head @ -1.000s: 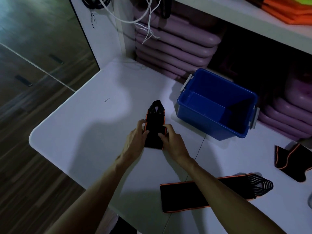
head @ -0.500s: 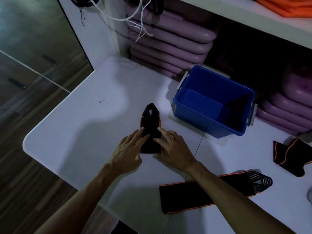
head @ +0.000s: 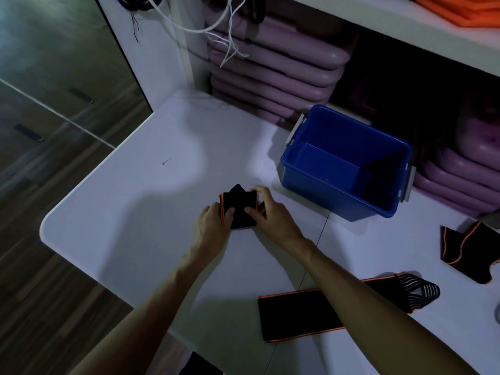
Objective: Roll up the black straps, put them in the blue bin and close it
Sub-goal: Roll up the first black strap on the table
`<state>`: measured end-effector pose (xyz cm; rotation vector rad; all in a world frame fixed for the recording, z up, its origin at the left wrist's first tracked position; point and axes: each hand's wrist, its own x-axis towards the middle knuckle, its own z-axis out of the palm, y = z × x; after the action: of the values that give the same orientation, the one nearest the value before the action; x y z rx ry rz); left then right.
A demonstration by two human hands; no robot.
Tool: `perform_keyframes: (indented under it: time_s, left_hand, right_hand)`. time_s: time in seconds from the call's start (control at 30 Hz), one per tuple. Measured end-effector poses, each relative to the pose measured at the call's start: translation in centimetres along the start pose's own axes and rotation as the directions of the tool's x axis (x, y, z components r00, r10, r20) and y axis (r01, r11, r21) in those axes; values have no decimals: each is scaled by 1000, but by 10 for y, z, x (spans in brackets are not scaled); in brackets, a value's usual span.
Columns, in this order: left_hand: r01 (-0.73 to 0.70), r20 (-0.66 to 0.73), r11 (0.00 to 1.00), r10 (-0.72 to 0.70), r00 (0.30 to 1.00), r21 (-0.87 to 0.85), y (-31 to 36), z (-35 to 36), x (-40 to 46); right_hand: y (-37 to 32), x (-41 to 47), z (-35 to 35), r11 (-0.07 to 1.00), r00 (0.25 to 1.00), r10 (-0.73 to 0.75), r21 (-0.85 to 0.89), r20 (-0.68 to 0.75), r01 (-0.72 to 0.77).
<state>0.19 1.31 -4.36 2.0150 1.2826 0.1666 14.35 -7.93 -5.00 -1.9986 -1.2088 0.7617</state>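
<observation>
A black strap with orange edging (head: 239, 205) lies partly rolled on the white table (head: 135, 207), just left of the blue bin (head: 305, 180). My left hand (head: 212, 226) grips its left side and my right hand (head: 270, 215) grips its right side, fingers curled over the roll. The bin is open and nothing shows inside it; no lid is in view. A second black strap (head: 295, 315) lies flat near the table's front, partly under my right forearm. A third black strap (head: 465, 250) lies at the right edge.
Stacks of purple pads (head: 273, 63) fill the shelf behind the bin. White cords (head: 227, 39) hang down at the back. A small screw-like bit (head: 165, 161) lies on the table's left part. The table's rounded corner (head: 51, 223) drops to a wooden floor.
The strap has become shorter and thicker as both hands rolled it away from me. The hands have gone from flat on it to curled around the roll.
</observation>
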Motion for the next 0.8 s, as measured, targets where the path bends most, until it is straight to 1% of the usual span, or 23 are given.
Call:
perform_keyframes:
  time_s: [0.07,0.13,0.2,0.27,0.37,0.47,0.5,0.53,0.6,0.67,0.73,0.8]
  left_hand:
    - [144,-31,988,-146,989,-50,10,4,-2]
    - [254,-11,953,-260,966,-166,12,9,0]
    - [369,37,881,-376,926,-295,12,12,4]
    - [479,89,782,-487,869,-400,12,12,9]
    - [530,191,647,-520,832,-548,13,6,10]
    - [565,283,503,-530,799,-654,19,-4,4]
    - [570,313,477,-515,798,-669,21,-6,1]
    - [571,333,465,-499,800,-676,25,-8,-3]
    - [534,327,481,-451,831,-695,25,-5,-8]
    - [447,240,522,-416,877,-726,23,2,-11]
    - [342,151,597,-347,926,-726,24,7,-15]
    - [255,118,648,-247,962,-718,34,7,-20]
  right_hand:
    - [-3,2,7,999,995,26,38,-96,-23]
    - [-3,3,12,999,987,32,24,-157,-29]
    - [-4,2,13,999,981,39,-29,-191,-45]
    - [-4,0,14,997,974,49,-55,-221,-62]
    - [-5,-6,19,995,967,85,-35,-240,-97]
    - [-7,-7,26,992,961,124,54,-247,-114]
    - [-8,-7,27,990,959,133,74,-250,-118]
    - [-9,-7,27,989,957,142,85,-252,-125]
    - [-11,-10,25,986,954,151,103,-259,-128]
    - [-11,-15,22,984,951,157,127,-265,-127]
    - [-10,-18,17,979,940,178,149,-290,-139]
    - [-5,-20,13,973,930,205,166,-306,-160]
